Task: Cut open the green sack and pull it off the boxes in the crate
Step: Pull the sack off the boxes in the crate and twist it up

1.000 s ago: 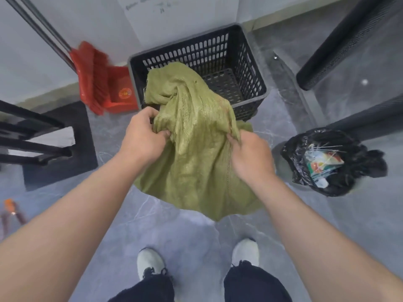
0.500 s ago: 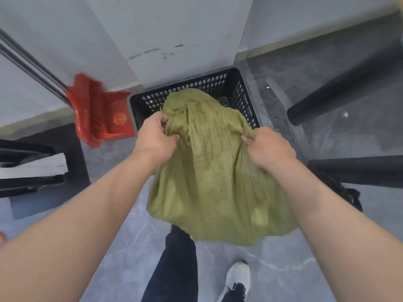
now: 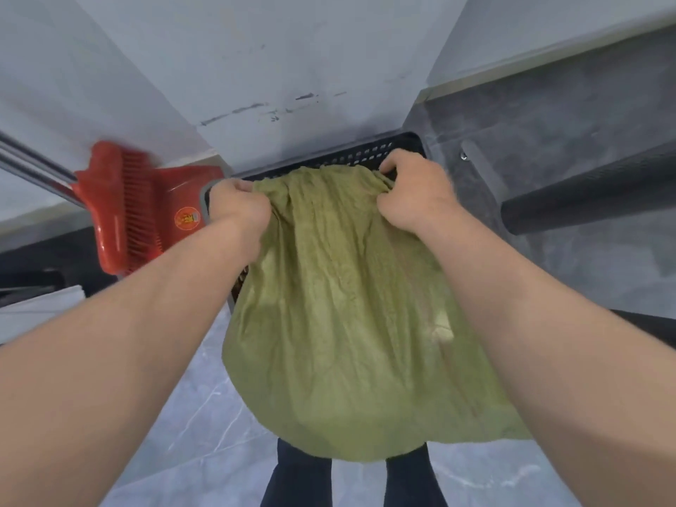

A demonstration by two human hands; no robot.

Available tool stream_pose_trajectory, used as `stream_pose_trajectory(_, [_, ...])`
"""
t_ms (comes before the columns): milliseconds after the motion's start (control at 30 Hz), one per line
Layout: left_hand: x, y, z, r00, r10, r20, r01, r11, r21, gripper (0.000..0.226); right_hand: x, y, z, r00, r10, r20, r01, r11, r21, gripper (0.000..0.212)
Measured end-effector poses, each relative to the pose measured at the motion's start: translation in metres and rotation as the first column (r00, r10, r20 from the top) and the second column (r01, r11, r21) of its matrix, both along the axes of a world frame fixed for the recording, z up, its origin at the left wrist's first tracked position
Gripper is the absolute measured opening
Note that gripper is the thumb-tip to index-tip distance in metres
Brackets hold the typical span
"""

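Observation:
The green sack (image 3: 340, 316) hangs limp and crumpled in front of me, stretched between both hands. My left hand (image 3: 237, 208) grips its upper left edge in a fist. My right hand (image 3: 417, 193) grips the upper right edge. Behind the sack only the far rim of the black perforated crate (image 3: 365, 155) shows against the wall. The sack hides the crate's inside, so no boxes are visible.
A red broom and dustpan (image 3: 135, 210) lean on the wall left of the crate. Dark padded bars (image 3: 585, 199) cross the right side. White sheets (image 3: 36, 312) lie at far left. My dark trouser legs (image 3: 303, 477) stand on grey marbled floor below the sack.
Both hands have moved up and apart, spreading the sack's top edge wide. The view has tilted up toward the wall, and the sack now covers most of the crate.

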State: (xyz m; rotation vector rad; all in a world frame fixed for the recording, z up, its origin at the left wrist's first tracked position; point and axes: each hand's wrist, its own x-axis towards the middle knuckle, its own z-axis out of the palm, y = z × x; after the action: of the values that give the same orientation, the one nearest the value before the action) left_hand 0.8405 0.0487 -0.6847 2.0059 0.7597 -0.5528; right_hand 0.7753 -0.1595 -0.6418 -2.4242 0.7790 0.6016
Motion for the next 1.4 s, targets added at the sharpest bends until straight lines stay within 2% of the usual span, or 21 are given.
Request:
stream_pose_trajectory(100, [0.003,-0.009,0.003,0.984,-0.177,-0.003,0.176,0.979,-0.100,0.054,0.033,-0.003,-0.013,0.991,0.134,-0.023,-0.133,0.990,0.042,0.057])
stream_pose_trajectory(200, [0.000,-0.016,0.015,0.888,-0.459,0.009,0.455,0.878,-0.146,0.074,0.060,-0.003,-0.025,0.955,0.295,-0.011,-0.293,0.952,0.089,0.060])
stream_pose_trajectory(267, [-0.003,-0.017,0.022,0.744,-0.668,-0.007,0.660,0.737,-0.146,0.077,0.073,-0.001,-0.034,0.921,0.390,-0.011,-0.388,0.918,0.087,0.056])
stream_pose_trajectory(367, [-0.014,-0.019,0.030,0.389,-0.905,-0.169,0.877,0.421,-0.234,0.098,0.080,0.000,-0.055,0.872,0.488,-0.044,-0.482,0.870,0.108,0.050])
stream_pose_trajectory(433, [-0.030,-0.020,0.024,0.167,-0.942,-0.291,0.940,0.241,-0.240,0.113,0.080,0.001,-0.072,0.862,0.504,-0.056,-0.497,0.861,0.112,0.042])
stream_pose_trajectory(467, [-0.038,-0.019,0.018,0.130,-0.935,-0.330,0.947,0.216,-0.239,0.113,0.080,0.002,-0.079,0.860,0.508,-0.057,-0.499,0.858,0.117,0.039])
stream_pose_trajectory(500, [-0.043,-0.019,0.011,0.149,-0.925,-0.350,0.940,0.243,-0.241,0.109,0.081,0.003,-0.085,0.854,0.517,-0.058,-0.508,0.853,0.122,0.036])
stream_pose_trajectory(567, [-0.043,-0.022,0.005,0.251,-0.909,-0.332,0.915,0.335,-0.225,0.104,0.083,0.003,-0.094,0.842,0.539,-0.025,-0.536,0.841,0.077,0.031])
stream_pose_trajectory(667, [-0.027,-0.027,0.017,0.316,-0.915,-0.249,0.899,0.373,-0.229,0.114,0.090,-0.006,-0.102,0.876,0.468,0.120,-0.469,0.883,-0.019,0.030])
stream_pose_trajectory(700, [-0.020,-0.027,0.026,0.293,-0.928,-0.230,0.889,0.353,-0.291,0.119,0.094,-0.012,-0.103,0.885,0.440,0.153,-0.438,0.898,-0.046,0.030])
stream_pose_trajectory(767, [-0.012,-0.024,0.037,0.180,-0.959,-0.219,0.896,0.252,-0.367,0.127,0.106,-0.024,-0.103,0.900,0.400,0.175,-0.394,0.917,-0.070,0.028])
stream_pose_trajectory(800, [-0.011,-0.022,0.040,0.147,-0.963,-0.226,0.913,0.220,-0.343,0.130,0.110,-0.028,-0.101,0.906,0.386,0.173,-0.380,0.922,-0.069,0.028])
stream_pose_trajectory(833, [-0.009,-0.021,0.040,0.167,-0.959,-0.229,0.929,0.231,-0.288,0.133,0.115,-0.032,-0.098,0.912,0.367,0.181,-0.362,0.930,-0.059,0.028])
stream_pose_trajectory(900, [-0.006,-0.021,0.035,0.317,-0.928,-0.197,0.930,0.345,-0.130,0.135,0.119,-0.032,-0.090,0.931,0.309,0.193,-0.312,0.950,-0.015,0.028])
stream_pose_trajectory(967, [0.000,-0.024,0.030,0.465,-0.873,-0.145,0.885,0.453,0.109,0.126,0.119,-0.031,-0.080,0.934,0.311,0.178,-0.323,0.945,0.044,0.024])
stream_pose_trajectory(1033, [0.006,-0.028,0.030,0.596,-0.799,-0.077,0.765,0.536,0.356,0.096,0.118,-0.031,-0.070,0.924,0.361,0.124,-0.376,0.918,0.126,0.012])
stream_pose_trajectory(1067, [0.009,-0.030,0.034,0.669,-0.742,-0.037,0.693,0.605,0.393,0.079,0.117,-0.032,-0.065,0.917,0.387,0.095,-0.398,0.901,0.171,0.019])
stream_pose_trajectory(1133, [0.015,-0.031,0.039,0.765,-0.643,-0.032,0.615,0.716,0.329,0.057,0.116,-0.036,-0.056,0.900,0.436,0.015,-0.426,0.870,0.246,0.044])
stream_pose_trajectory(1267, [0.015,-0.019,0.034,0.770,-0.610,-0.184,0.637,0.729,0.249,0.061,0.114,-0.043,-0.040,0.818,0.511,-0.263,-0.417,0.843,0.340,0.080])
stream_pose_trajectory(1333, [0.007,-0.005,0.026,0.772,-0.569,-0.284,0.630,0.745,0.220,0.070,0.111,-0.046,-0.037,0.740,0.568,-0.359,-0.480,0.821,0.309,0.088])
stream_pose_trajectory(1400, [-0.006,0.009,0.018,0.753,-0.542,-0.373,0.633,0.752,0.185,0.079,0.102,-0.050,-0.040,0.705,0.586,-0.399,-0.525,0.810,0.262,0.089])
